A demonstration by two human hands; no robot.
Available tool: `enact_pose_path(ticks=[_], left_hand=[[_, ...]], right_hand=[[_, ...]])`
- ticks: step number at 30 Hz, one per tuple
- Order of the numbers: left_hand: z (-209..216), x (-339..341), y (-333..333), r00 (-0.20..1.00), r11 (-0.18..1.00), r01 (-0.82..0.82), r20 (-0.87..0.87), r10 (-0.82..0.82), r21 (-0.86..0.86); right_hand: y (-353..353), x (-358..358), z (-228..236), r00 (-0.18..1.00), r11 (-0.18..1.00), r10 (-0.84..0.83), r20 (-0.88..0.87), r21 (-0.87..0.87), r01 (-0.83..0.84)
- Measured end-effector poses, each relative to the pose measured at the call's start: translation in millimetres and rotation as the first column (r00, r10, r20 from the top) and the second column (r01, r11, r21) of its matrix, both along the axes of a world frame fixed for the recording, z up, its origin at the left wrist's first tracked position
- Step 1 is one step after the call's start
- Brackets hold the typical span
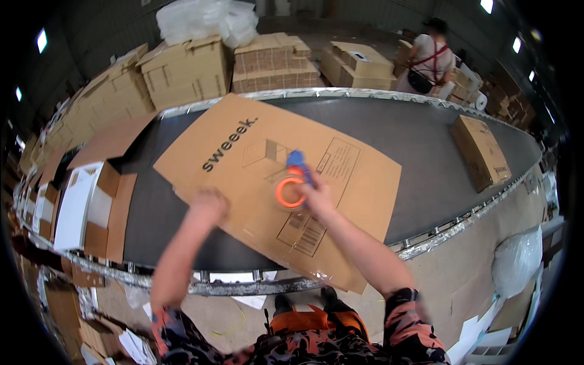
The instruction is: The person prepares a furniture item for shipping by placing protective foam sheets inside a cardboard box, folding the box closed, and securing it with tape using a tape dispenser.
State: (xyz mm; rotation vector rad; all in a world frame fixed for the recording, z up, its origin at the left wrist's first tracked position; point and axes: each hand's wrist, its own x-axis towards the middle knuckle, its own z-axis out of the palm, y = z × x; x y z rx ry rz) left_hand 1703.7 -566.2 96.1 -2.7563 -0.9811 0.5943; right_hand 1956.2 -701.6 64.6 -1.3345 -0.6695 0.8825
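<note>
A large flat brown cardboard box (243, 201) with black print lies slantwise across the grey conveyor belt (420, 134), its near corner jutting past the belt's front edge. My right hand (319, 196) is closed round the handle of a blue tape dispenser (296, 160) with an orange ring (288, 192); it is over the middle of the box. At the box's left edge is my left hand (208, 205), blurred by motion, so its fingers cannot be made out.
Left on the belt stands an open carton (118, 213) with a white panel (76, 210) inside. A long closed carton (480, 152) lies at the right. Behind the belt are stacked cartons (274, 61) and a person (429, 61). A plastic-wrapped bundle (517, 261) is at the near right.
</note>
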Motion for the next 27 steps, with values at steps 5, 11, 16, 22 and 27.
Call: enact_pose_path(ticks=[5, 11, 16, 22, 27], left_hand=[[-10.5, 40.6, -160.5, 0.676, 0.886, 0.384, 0.732, -0.079, -0.26], [-42.4, 116.3, -209.4, 0.498, 0.998, -0.008, 0.865, 0.056, -0.06], [-41.1, 109.7, -212.5, 0.548, 0.99, -0.045, 0.825, 0.138, -0.136], [-43.9, 111.1, -211.3, 0.531, 0.982, -0.092, 0.826, 0.188, -0.164], [-38.7, 78.1, -225.5, 0.6, 0.969, -0.222, 0.769, 0.221, -0.106]], right_hand=[[24.2, 18.4, 9.8, 0.913, 0.966, 0.158, 0.376, -0.252, -0.063], [-1.2, 178.8, -17.7, 0.241, 0.744, 0.284, 0.928, -0.372, 0.555], [6.3, 242.4, 5.6, 0.395, 0.767, 0.445, 0.804, -0.57, 0.295], [2.6, 248.4, 2.1, 0.408, 0.8, 0.392, 0.824, -0.525, 0.292], [-41.0, 229.9, -1.6, 0.442, 0.824, 0.353, 0.825, -0.498, 0.271]])
